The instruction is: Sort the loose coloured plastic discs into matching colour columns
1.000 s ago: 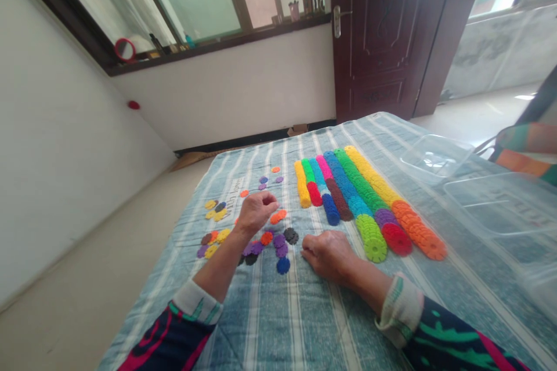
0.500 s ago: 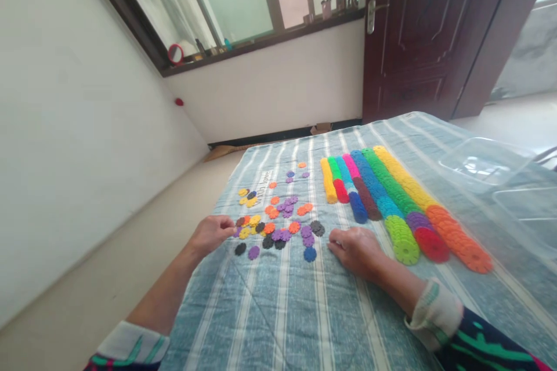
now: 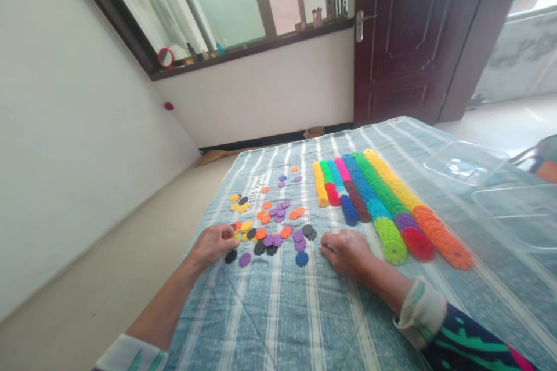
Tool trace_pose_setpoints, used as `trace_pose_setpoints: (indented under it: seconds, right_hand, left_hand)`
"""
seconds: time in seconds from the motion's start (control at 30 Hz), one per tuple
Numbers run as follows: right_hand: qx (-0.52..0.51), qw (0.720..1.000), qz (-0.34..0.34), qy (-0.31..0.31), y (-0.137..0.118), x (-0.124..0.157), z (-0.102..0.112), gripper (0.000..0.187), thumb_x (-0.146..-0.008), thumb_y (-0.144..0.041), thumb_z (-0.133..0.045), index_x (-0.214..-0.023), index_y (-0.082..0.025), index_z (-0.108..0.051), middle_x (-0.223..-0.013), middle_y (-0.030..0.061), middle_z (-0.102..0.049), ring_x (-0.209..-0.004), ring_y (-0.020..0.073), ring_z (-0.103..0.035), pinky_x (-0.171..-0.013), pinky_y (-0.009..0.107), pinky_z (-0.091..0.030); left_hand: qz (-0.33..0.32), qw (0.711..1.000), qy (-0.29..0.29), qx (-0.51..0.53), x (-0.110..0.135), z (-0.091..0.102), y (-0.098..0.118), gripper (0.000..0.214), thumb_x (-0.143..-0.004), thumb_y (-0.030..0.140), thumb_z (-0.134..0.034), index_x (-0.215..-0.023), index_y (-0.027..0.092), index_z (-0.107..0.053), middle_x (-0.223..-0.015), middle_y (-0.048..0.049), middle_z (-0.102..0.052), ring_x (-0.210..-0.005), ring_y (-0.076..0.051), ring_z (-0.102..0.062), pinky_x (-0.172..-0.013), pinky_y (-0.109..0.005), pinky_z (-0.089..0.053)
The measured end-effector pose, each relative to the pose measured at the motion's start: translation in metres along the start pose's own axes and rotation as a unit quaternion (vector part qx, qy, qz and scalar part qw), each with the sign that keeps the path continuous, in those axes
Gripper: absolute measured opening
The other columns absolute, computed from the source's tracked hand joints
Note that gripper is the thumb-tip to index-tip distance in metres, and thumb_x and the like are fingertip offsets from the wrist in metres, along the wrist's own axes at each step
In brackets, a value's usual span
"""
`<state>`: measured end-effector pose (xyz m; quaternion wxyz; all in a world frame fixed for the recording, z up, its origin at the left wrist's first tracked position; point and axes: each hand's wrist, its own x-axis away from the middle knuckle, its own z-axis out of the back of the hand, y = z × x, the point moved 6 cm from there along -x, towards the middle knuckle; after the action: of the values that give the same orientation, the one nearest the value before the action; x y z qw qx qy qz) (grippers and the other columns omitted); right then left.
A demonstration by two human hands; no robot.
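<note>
At the left edge of a scattered pile of flower-shaped plastic discs, my left hand [image 3: 212,246] has its fingers pinched together; whatever they hold is hidden. A black disc [image 3: 231,256] and a purple disc [image 3: 245,259] lie just below and right of its fingertips. My right hand [image 3: 349,253] rests on the striped cloth [image 3: 278,313], fingers curled closed, and I cannot make out anything in them. To its left are a blue disc [image 3: 301,258] and dark grey discs [image 3: 309,232]. Orange, yellow and purple discs overlap between the hands.
Overlapping rows of discs sorted by colour, among them a long yellow row [image 3: 387,177] ending in orange discs [image 3: 444,237], lie to the right. Clear plastic containers [image 3: 465,165] stand at the far right. A dark red door [image 3: 400,40] and a window sill [image 3: 261,46] are beyond.
The view has shifted slightly, moving everything a little left. My left hand now covers the purple disc that showed at its fingertips. My right hand keeps its place on the cloth.
</note>
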<state>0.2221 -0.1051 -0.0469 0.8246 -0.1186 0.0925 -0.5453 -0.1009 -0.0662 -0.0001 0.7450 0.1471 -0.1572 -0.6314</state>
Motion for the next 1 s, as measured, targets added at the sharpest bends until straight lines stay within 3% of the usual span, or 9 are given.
trace_pose_setpoints:
  seconds: [0.17,0.3,0.5,0.63,0.8,1.0]
  right_hand:
    - [-0.006,1.000,-0.001,-0.008,-0.002,-0.001,0.004,0.029,-0.095,-0.036,-0.044,-0.098,-0.022,-0.070,-0.089,0.0096,-0.075,-0.082,0.0220,-0.070,-0.063,0.027,-0.036]
    - [-0.010,1.000,-0.001,-0.005,-0.003,-0.001,0.006,0.029,-0.095,-0.035,-0.045,-0.097,-0.022,-0.071,-0.089,0.0098,-0.075,-0.082,0.0225,-0.070,-0.063,0.028,-0.036]
    - [-0.012,1.000,0.005,0.006,-0.003,-0.001,0.006,0.029,-0.094,-0.035,-0.046,-0.095,-0.022,-0.072,-0.088,0.0100,-0.075,-0.081,0.0233,-0.070,-0.063,0.028,-0.037]
    - [-0.015,1.000,0.010,0.007,-0.003,-0.002,0.005,0.029,-0.094,-0.036,-0.046,-0.096,-0.021,-0.072,-0.087,0.0104,-0.075,-0.079,0.0232,-0.069,-0.063,0.028,-0.038]
    - [-0.017,1.000,0.013,0.008,-0.002,-0.004,0.004,0.029,-0.093,-0.037,-0.048,-0.096,-0.021,-0.071,-0.086,0.0107,-0.075,-0.077,0.0237,-0.069,-0.062,0.028,-0.039]
    - [-0.021,1.000,0.020,0.012,-0.003,-0.004,0.006,0.029,-0.093,-0.036,-0.047,-0.098,-0.021,-0.071,-0.086,0.0105,-0.075,-0.078,0.0239,-0.069,-0.062,0.029,-0.039]
  left_hand:
    - [0.011,0.999,0.016,0.043,0.002,0.014,0.004,0.020,-0.052,0.039,-0.065,-0.052,0.019,-0.060,-0.051,0.0027,-0.057,-0.056,-0.014,-0.049,-0.055,-0.024,-0.035]
    - [0.000,0.993,0.003,0.118,0.003,0.011,0.036,0.022,-0.055,0.040,-0.066,-0.059,0.019,-0.063,-0.051,0.0029,-0.057,-0.053,-0.013,-0.048,-0.053,-0.024,-0.037]
    - [-0.090,0.975,-0.051,0.199,-0.007,-0.044,0.124,0.018,-0.058,0.035,-0.065,-0.061,0.017,-0.064,-0.054,0.0028,-0.057,-0.053,-0.011,-0.049,-0.054,-0.024,-0.040]
    - [-0.131,0.958,-0.067,0.246,-0.020,-0.083,0.168,0.013,-0.059,0.030,-0.063,-0.062,0.017,-0.065,-0.056,0.0030,-0.058,-0.054,-0.011,-0.049,-0.054,-0.023,-0.039]
    - [-0.155,0.951,-0.050,0.265,-0.039,-0.110,0.193,0.010,-0.060,0.026,-0.062,-0.062,0.016,-0.065,-0.055,0.0035,-0.057,-0.054,-0.010,-0.049,-0.055,-0.023,-0.039]
    - [-0.170,0.958,-0.020,0.231,-0.055,-0.121,0.196,0.009,-0.060,0.024,-0.064,-0.062,0.016,-0.066,-0.058,0.0026,-0.061,-0.056,-0.011,-0.052,-0.055,-0.023,-0.040]
